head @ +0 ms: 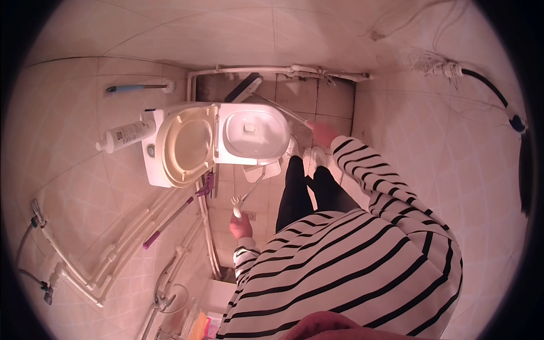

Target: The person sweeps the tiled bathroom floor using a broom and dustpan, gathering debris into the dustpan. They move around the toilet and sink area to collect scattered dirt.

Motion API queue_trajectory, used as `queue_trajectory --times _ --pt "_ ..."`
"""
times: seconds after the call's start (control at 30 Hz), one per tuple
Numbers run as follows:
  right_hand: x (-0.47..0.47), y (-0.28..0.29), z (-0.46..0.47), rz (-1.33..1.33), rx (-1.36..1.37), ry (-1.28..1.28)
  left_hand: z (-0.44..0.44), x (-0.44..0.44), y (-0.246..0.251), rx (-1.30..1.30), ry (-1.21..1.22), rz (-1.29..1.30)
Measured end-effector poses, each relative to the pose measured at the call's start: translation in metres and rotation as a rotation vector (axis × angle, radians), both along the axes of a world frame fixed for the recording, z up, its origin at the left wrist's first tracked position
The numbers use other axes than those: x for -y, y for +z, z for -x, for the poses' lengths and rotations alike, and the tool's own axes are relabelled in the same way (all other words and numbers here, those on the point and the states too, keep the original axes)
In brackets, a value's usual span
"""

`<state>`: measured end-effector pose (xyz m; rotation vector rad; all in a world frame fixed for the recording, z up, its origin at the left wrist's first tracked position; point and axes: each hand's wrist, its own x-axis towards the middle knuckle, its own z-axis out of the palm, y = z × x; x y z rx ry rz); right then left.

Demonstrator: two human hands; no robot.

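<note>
My right hand (324,134) grips the pale handle of a broom (282,109). Its dark-bristled head (244,88) lies on the floor tiles behind the toilet bowl, near the wall. On the other side of the toilet, my left hand (241,226) is closed around the white top of a long-handled dustpan (251,190). The white pan (250,172) rests on the floor beside the bowl, partly hidden under its rim. Between the two tools stands the white toilet (278,146), with its yellowed seat and lid (163,148) raised against the tank.
A white bottle (129,136) stands on the tank. A blue-handled brush (136,88) hangs on the wall. Lower left are a purple-handled tool (174,219), white pipes (108,257) and a faucet (162,301). Another pipe (255,70) runs along the far wall.
</note>
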<state>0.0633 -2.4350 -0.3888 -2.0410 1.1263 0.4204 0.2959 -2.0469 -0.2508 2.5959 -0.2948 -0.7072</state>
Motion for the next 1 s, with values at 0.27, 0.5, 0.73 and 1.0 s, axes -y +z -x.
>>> queue_trajectory --times 0.27,0.5,0.73,1.0 --pt "0.016 0.061 0.140 0.110 -0.202 0.124 0.023 -0.006 -0.006 0.029 -0.021 -0.035" --pt "-0.008 0.157 0.206 0.028 -0.401 0.082 0.034 -0.008 -0.003 0.080 -0.043 -0.022" --pt "-0.042 0.193 0.207 0.070 -0.204 -0.072 0.040 -0.018 -0.007 0.015 0.011 0.036" --pt "-0.053 0.095 0.178 -0.022 -0.260 -0.029 0.024 -0.016 -0.001 0.056 -0.004 -0.019"
